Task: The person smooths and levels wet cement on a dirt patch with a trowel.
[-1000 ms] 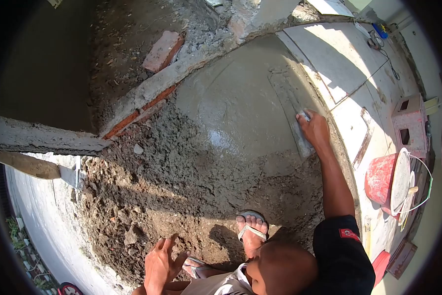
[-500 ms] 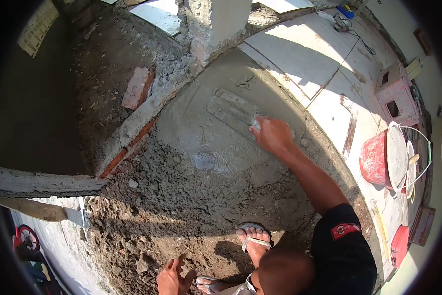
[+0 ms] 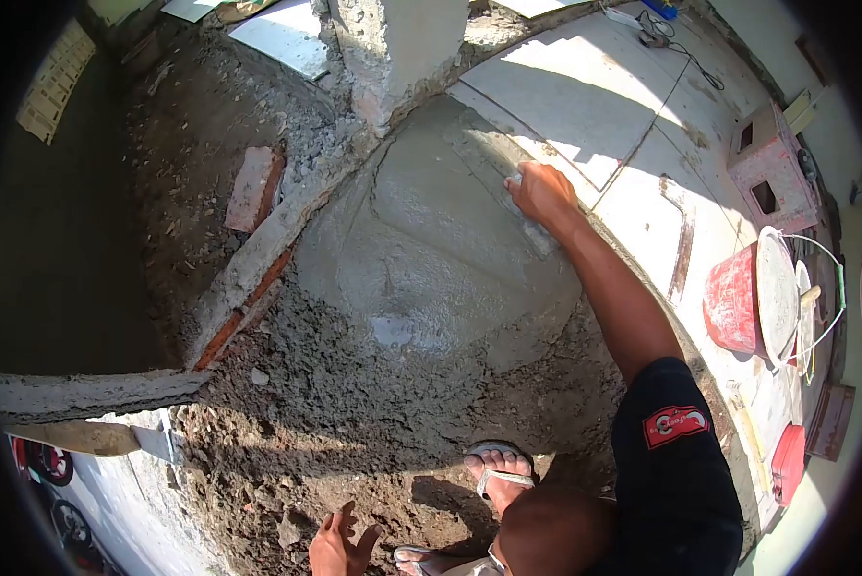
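My right hand (image 3: 543, 197) is wrapped round the handle of a long plastering trowel (image 3: 537, 237), smeared with grey cement. The trowel lies flat on the wet cement (image 3: 431, 226), along its right edge beside the pale tiles. Smooth, shiny cement spreads to the left of the tool, with a faint curved ridge across it. Low in the view, my left hand (image 3: 335, 549) hangs above the rough soil (image 3: 393, 504) with its fingers apart and nothing in them. My sandalled foot (image 3: 500, 470) stands between the soil and the lumpy cement.
A low wall with exposed brick (image 3: 249, 307) borders the cement on the left, and a concrete pillar (image 3: 417, 43) rises at the far end. A loose brick (image 3: 255, 189) lies beyond the wall. On the tiles (image 3: 633, 202) stand a red bucket (image 3: 733, 302) and a pinkish box (image 3: 775, 171).
My right hand has moved the trowel up and to the right, to the cement's edge by the tiles. My left hand stays low, with its fingers apart. The view has shifted slightly.
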`<state>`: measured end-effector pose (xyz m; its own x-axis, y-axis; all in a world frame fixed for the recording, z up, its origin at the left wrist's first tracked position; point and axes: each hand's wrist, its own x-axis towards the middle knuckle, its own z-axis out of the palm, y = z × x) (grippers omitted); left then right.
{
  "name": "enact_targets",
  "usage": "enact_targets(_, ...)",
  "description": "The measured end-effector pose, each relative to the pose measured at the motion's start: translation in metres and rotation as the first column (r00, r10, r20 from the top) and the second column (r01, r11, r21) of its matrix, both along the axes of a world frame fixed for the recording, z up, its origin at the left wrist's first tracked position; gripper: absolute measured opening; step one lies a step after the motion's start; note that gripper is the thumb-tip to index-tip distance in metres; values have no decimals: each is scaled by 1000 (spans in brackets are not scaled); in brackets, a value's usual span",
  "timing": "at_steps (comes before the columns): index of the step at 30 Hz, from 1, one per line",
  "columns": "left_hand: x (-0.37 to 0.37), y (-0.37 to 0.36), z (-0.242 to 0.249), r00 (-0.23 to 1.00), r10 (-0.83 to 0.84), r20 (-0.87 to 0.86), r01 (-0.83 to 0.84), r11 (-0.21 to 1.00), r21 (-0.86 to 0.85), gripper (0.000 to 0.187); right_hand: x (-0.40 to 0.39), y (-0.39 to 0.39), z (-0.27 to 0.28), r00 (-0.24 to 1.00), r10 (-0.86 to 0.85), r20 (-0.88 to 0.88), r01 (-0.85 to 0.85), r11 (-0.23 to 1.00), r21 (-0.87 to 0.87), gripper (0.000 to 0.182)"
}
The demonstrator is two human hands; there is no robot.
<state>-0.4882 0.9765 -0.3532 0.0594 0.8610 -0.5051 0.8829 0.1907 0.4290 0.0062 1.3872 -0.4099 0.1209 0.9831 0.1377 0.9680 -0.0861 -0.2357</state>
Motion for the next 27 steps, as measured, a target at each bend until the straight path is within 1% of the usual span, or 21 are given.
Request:
enact_targets(1,2,3,2,1000,-9,6,9,1000,4,55,11,-17,-1,1000,25,7,-25,1000,3,27)
enact_targets(3,7,7,6,1000,-10,4,10,1000,-4,56,26,-63,4,999,-26,-47,25,1000,-15,28)
enact_targets(4,10,10,10,999,20,33,-19,1000,-24,56,37,-85,-2,999,-37,-29,37,999,5,31)
enact_targets(5,10,9,10,999,11,35,-10,1000,-29,56,49,-107,-7,999,-49,-13,49,998,26,34)
enact_targets(7,8,10,7,998,24,64,-21,999,-44,55,65,-149,9,988,-155,-25,150,980,-132,41)
enact_targets(9,3,6,2,997,25,73,-22,999,-36,55,83,-185,27,978,-201,-49,182,948,-262,44)
enact_targets(10,2,3,0,996,31,84,-28,999,-34,56,88,-203,30,978,-203,-49,184,948,-259,44)
enact_targets(12,2,1,-3,997,11,74,-10,1000,-11,56,91,-233,31,940,-339,-41,315,907,-280,45)
enact_targets(13,3,0,-4,998,-9,63,9,1000,7,56,85,-241,29,939,-341,-40,317,906,-282,45)
enact_targets(14,4,0,-4,998,-35,52,33,999,25,56,74,-248,26,969,-242,-51,226,950,-216,43)
enact_targets(15,5,1,-5,997,-63,41,62,997,46,56,62,-250,25,988,-144,-55,134,980,-147,42)
enact_targets(17,8,5,-5,995,-96,28,94,993,69,56,30,-234,22,990,-31,-138,5,983,-181,44)
enact_targets(19,10,9,-5,995,-90,50,90,996,14,56,-1,-207,18,982,101,-160,-128,978,-168,44)
enact_targets(20,-10,-7,-33,994,-104,29,102,993,51,57,-14,-189,16,983,120,-138,-147,967,-208,43)
enact_targets(21,-12,-5,-32,994,-104,25,103,993,55,57,-24,-170,16,983,143,-116,-168,954,-248,42)
enact_targets(22,-12,-4,-31,996,-91,12,90,994,64,57,-30,-151,19,982,147,-119,-173,954,-244,42)
enact_targets(24,-14,-2,-25,998,-61,-4,61,996,57,57,-38,-121,29,988,154,-28,-154,926,-345,41)
enact_targets(25,-9,3,-16,999,-48,-6,48,997,54,57,-35,-116,32,985,167,-31,-167,922,-348,41)
enact_targets(27,4,15,11,1000,-2,-8,2,1000,10,58,-18,-113,36,993,112,34,-91,923,-375,39)
